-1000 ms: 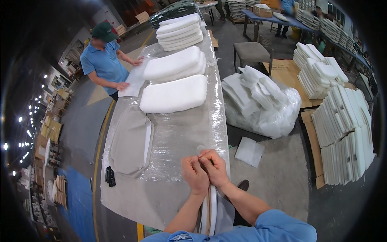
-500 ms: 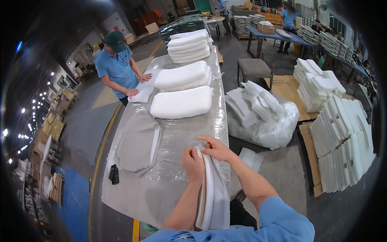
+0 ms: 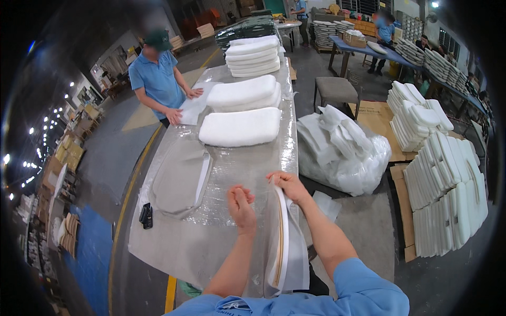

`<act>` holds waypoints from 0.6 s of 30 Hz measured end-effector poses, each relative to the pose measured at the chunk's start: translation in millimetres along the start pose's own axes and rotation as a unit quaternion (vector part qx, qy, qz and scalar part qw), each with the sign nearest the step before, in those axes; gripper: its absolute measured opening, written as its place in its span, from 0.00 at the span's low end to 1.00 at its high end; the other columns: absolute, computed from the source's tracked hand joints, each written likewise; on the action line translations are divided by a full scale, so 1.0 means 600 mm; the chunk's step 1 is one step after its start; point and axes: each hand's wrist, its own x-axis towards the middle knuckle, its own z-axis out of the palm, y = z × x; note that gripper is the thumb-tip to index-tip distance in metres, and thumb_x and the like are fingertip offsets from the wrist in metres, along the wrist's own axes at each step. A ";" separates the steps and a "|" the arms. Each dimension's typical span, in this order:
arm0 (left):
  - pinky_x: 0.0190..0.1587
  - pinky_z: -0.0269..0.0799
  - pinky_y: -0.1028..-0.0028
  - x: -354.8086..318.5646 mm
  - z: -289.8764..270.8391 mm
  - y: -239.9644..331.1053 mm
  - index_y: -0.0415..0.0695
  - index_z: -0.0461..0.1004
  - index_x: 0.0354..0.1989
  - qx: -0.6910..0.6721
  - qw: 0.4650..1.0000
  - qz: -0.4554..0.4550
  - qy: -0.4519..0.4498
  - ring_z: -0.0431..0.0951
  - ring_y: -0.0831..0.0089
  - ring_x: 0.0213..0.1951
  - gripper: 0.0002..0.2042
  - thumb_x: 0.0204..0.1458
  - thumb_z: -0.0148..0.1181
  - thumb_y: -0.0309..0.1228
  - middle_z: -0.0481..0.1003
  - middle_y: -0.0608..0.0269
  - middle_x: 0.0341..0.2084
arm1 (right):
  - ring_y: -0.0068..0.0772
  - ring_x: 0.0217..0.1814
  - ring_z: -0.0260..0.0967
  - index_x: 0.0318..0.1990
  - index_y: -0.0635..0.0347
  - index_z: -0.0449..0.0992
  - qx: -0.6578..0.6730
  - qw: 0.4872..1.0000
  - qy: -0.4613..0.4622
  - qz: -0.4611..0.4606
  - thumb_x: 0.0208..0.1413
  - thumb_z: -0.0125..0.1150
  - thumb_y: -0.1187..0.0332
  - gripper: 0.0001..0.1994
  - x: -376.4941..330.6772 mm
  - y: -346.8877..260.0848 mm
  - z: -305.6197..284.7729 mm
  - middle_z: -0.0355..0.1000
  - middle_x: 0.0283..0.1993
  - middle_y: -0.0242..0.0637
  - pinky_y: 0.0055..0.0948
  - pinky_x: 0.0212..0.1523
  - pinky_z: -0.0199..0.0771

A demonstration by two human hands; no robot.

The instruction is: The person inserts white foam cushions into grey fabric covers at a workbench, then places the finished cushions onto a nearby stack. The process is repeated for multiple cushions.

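My right hand (image 3: 289, 187) is closed on the far top end of a grey fabric cushion cover (image 3: 298, 247) with white padding inside and a tan strip along its edge. The cover stands on edge at the table's right side, close to my body. To its left, my left hand (image 3: 241, 205) hangs apart from it, fingers curled in and thumb over them; I see nothing in it. Another grey cover (image 3: 179, 179) with a white edge lies flat on the table, left of that hand. A small black object (image 3: 146, 216) rests near the table's left edge.
White pads (image 3: 240, 127) and a taller stack (image 3: 253, 55) occupy the plastic-covered table (image 3: 211, 247). Across its left side, a co-worker (image 3: 155, 79) touches a white sheet (image 3: 197, 102). On the right stand a plastic bag of white pieces (image 3: 348, 158), a stool (image 3: 337, 89) and stacked cushions (image 3: 448, 184).
My left hand has come off the cover's top end and moved left. My right hand keeps its grip there, and the cover's layers have spread a little wider.
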 end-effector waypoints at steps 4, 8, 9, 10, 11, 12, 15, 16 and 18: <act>0.56 0.72 0.68 -0.077 -0.041 -0.113 0.36 0.73 0.57 0.181 0.963 -0.191 -0.054 0.77 0.67 0.47 0.18 0.72 0.47 0.38 0.78 0.56 0.47 | 0.19 0.44 0.71 0.49 0.59 0.84 0.055 0.993 0.034 0.097 0.71 0.57 0.68 0.10 0.001 -0.018 0.006 0.79 0.46 0.26 0.25 0.52 0.72; 0.65 0.66 0.66 -0.136 -0.047 -0.160 0.34 0.71 0.63 0.198 0.957 -0.196 -0.082 0.75 0.60 0.59 0.21 0.72 0.47 0.38 0.76 0.47 0.56 | 0.20 0.44 0.72 0.47 0.62 0.83 -0.068 0.995 0.054 0.047 0.70 0.58 0.68 0.09 -0.019 -0.035 0.000 0.80 0.45 0.27 0.27 0.50 0.73; 0.67 0.65 0.66 -0.144 -0.050 -0.169 0.34 0.71 0.65 0.190 0.960 -0.190 -0.083 0.74 0.59 0.61 0.22 0.72 0.47 0.39 0.76 0.46 0.58 | 0.22 0.45 0.73 0.46 0.63 0.83 -0.121 0.988 0.067 0.063 0.69 0.59 0.68 0.09 -0.027 -0.045 0.004 0.80 0.45 0.28 0.28 0.51 0.73; 0.67 0.65 0.66 -0.148 -0.056 -0.175 0.34 0.70 0.65 0.191 0.959 -0.191 -0.088 0.74 0.59 0.61 0.22 0.73 0.46 0.39 0.75 0.46 0.59 | 0.24 0.46 0.74 0.44 0.64 0.82 -0.170 0.980 0.075 0.078 0.68 0.59 0.69 0.09 -0.030 -0.054 0.011 0.81 0.46 0.30 0.29 0.52 0.74; 0.67 0.64 0.66 -0.151 -0.063 -0.181 0.34 0.69 0.66 0.192 0.958 -0.193 -0.093 0.74 0.59 0.61 0.22 0.73 0.45 0.39 0.75 0.47 0.59 | 0.25 0.48 0.75 0.44 0.65 0.82 -0.220 0.970 0.101 0.025 0.68 0.59 0.70 0.08 -0.041 -0.059 0.025 0.81 0.47 0.32 0.29 0.52 0.73; 0.67 0.64 0.66 -0.150 -0.065 -0.185 0.35 0.69 0.67 0.189 0.958 -0.192 -0.098 0.73 0.59 0.62 0.22 0.74 0.44 0.39 0.75 0.47 0.60 | 0.27 0.50 0.75 0.43 0.66 0.81 -0.272 0.954 0.125 -0.030 0.67 0.59 0.70 0.08 -0.057 -0.064 0.046 0.80 0.48 0.34 0.29 0.53 0.72; 0.68 0.64 0.66 -0.126 -0.062 -0.192 0.37 0.67 0.69 0.040 0.934 -0.344 -0.092 0.72 0.59 0.63 0.23 0.76 0.41 0.41 0.73 0.50 0.63 | 0.34 0.51 0.76 0.43 0.67 0.80 -0.273 0.937 0.195 -0.102 0.65 0.60 0.74 0.06 -0.099 -0.069 0.063 0.80 0.48 0.41 0.29 0.54 0.72; 0.69 0.64 0.66 -0.110 -0.068 -0.198 0.38 0.66 0.70 -0.034 0.908 -0.400 -0.116 0.71 0.61 0.65 0.25 0.76 0.38 0.44 0.72 0.52 0.64 | 0.34 0.51 0.76 0.43 0.67 0.80 -0.248 0.940 0.203 -0.116 0.65 0.60 0.75 0.05 -0.105 -0.067 0.065 0.80 0.48 0.42 0.29 0.54 0.72; 0.68 0.67 0.66 -0.083 -0.073 -0.216 0.38 0.67 0.69 -0.108 0.877 -0.453 -0.121 0.73 0.62 0.63 0.25 0.76 0.39 0.45 0.74 0.53 0.62 | 0.36 0.51 0.76 0.42 0.66 0.81 -0.217 0.943 0.209 -0.137 0.64 0.61 0.75 0.05 -0.110 -0.072 0.073 0.80 0.48 0.42 0.30 0.54 0.73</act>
